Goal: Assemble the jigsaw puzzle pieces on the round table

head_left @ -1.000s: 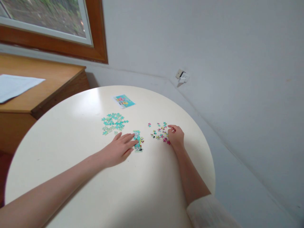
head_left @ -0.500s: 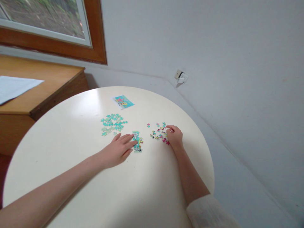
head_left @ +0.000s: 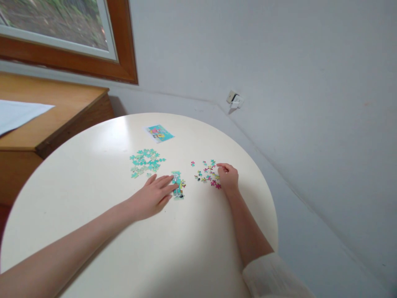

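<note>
My left hand (head_left: 154, 197) lies with spread fingers, its fingertips on a joined strip of jigsaw puzzle (head_left: 176, 192). That strip is upright in view, teal with a pale figure, and yellow bits jut from its right side. My right hand (head_left: 228, 178) is at the right edge of a scattered group of loose, mixed-colour puzzle pieces (head_left: 205, 179). Its index finger stretches out to the left over the pieces' edge, while the other fingers curl beneath. Nothing shows held in it, though its underside is hidden.
A group of teal and pale green puzzle pieces (head_left: 148, 160) lies beyond my left hand. Farther back on the round white table (head_left: 102, 182) is a small picture card (head_left: 159, 133). A wooden cabinet (head_left: 71, 99) with paper stands left; a wall socket (head_left: 234, 99) is behind.
The whole view has shifted slightly, so everything appears a little farther left. Both hands keep their places over the strip and beside the loose pieces.
</note>
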`<act>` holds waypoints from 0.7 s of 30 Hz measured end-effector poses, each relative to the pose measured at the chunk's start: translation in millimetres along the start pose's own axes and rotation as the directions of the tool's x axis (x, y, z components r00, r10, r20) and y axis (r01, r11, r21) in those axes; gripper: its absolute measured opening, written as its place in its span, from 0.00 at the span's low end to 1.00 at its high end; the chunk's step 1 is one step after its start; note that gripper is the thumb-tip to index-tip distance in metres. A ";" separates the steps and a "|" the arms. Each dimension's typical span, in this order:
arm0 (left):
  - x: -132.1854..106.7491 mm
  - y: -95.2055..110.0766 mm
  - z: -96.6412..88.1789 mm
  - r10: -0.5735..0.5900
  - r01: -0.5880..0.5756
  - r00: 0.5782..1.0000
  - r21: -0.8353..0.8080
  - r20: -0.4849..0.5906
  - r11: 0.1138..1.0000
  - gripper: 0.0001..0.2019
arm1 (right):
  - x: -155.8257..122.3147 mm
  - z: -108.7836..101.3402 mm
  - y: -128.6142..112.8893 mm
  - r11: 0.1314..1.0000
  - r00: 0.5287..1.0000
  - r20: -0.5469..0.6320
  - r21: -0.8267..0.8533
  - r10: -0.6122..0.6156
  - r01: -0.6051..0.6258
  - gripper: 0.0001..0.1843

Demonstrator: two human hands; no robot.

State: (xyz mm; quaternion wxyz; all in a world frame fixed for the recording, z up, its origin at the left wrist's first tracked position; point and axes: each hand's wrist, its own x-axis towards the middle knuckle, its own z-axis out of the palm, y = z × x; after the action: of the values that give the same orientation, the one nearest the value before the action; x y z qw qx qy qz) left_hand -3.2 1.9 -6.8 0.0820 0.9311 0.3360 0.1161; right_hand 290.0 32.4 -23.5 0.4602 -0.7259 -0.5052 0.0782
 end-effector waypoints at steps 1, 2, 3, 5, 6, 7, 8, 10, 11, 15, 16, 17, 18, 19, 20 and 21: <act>0.0 0.1 -0.1 0.000 0.000 1.000 0.000 -0.002 1.000 0.19 | 0.5 0.3 0.9 1.000 1.000 -0.009 0.016 0.017 -0.016 0.18; -0.1 0.1 -0.1 0.001 -0.001 1.000 0.000 -0.006 1.000 0.19 | 1.0 0.8 1.9 0.999 0.999 -0.017 0.031 0.031 -0.031 0.18; -0.2 0.0 0.0 0.004 -0.004 1.000 0.001 -0.008 1.000 0.19 | 1.5 1.4 3.0 0.998 0.999 -0.023 0.045 0.043 -0.042 0.18; -0.5 -0.5 0.5 0.010 -0.010 1.000 0.002 -0.015 1.000 0.19 | 2.2 2.6 4.9 0.997 0.998 -0.033 0.061 0.054 -0.052 0.18; -0.7 -0.8 0.8 0.012 -0.012 1.000 0.000 -0.020 1.000 0.19 | 2.5 3.1 5.7 0.997 0.998 -0.036 0.065 0.053 -0.050 0.18; -0.8 -1.1 1.2 0.013 -0.013 1.000 -0.002 -0.025 1.000 0.19 | 2.6 3.3 6.1 0.997 0.998 -0.038 0.067 0.049 -0.047 0.18; -0.9 -1.4 1.6 0.015 -0.015 0.999 -0.005 -0.030 1.000 0.19 | 2.6 3.4 6.3 0.997 0.998 -0.039 0.068 0.048 -0.045 0.18; -1.0 -1.8 2.2 0.014 -0.015 0.999 -0.010 -0.036 1.000 0.19 | 2.3 3.1 5.9 0.996 0.998 -0.039 0.070 0.055 -0.052 0.18; -0.9 -1.8 2.4 0.014 -0.014 0.999 -0.011 -0.036 1.000 0.19 | 2.0 2.8 5.3 0.996 0.997 -0.037 0.070 0.063 -0.060 0.18; -0.4 -1.6 2.6 0.010 -0.010 0.999 -0.004 -0.032 1.000 0.19 | 1.3 1.0 1.2 0.993 0.996 -0.002 0.079 0.085 -0.084 0.18; -0.2 -1.5 2.4 0.012 -0.012 0.999 0.001 -0.032 1.000 0.19 | 1.3 0.3 -0.1 0.993 0.996 0.011 0.081 0.089 -0.089 0.18; -0.2 -1.4 2.3 0.013 -0.013 0.999 0.007 -0.031 1.000 0.19 | 1.4 -0.6 -1.5 0.992 0.995 0.025 0.083 0.096 -0.098 0.18; -0.1 -1.4 2.1 0.014 -0.014 0.999 0.015 -0.030 1.000 0.19 | 1.6 -1.7 -2.9 0.990 0.993 0.041 0.083 0.107 -0.111 0.18; -0.1 -1.3 1.9 0.014 -0.014 1.000 0.023 -0.026 1.000 0.19 | 1.8 -3.2 -4.2 0.989 0.991 0.064 0.085 0.116 -0.122 0.18; -0.1 -1.3 1.6 0.013 -0.013 1.000 0.032 -0.020 0.999 0.19 | 2.2 -5.1 -5.3 0.988 0.988 0.091 0.083 0.124 -0.131 0.18; -0.1 -1.3 1.4 0.012 -0.011 1.000 0.040 -0.014 0.999 0.19 | 2.6 -7.3 -6.2 0.988 0.985 0.123 0.081 0.122 -0.133 0.18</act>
State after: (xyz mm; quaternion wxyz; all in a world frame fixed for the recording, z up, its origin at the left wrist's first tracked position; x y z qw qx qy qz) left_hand -3.7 2.7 -8.5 0.0605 0.9336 0.3334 0.1165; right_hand 291.4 30.5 -13.8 0.4556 -0.7296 -0.4798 0.1727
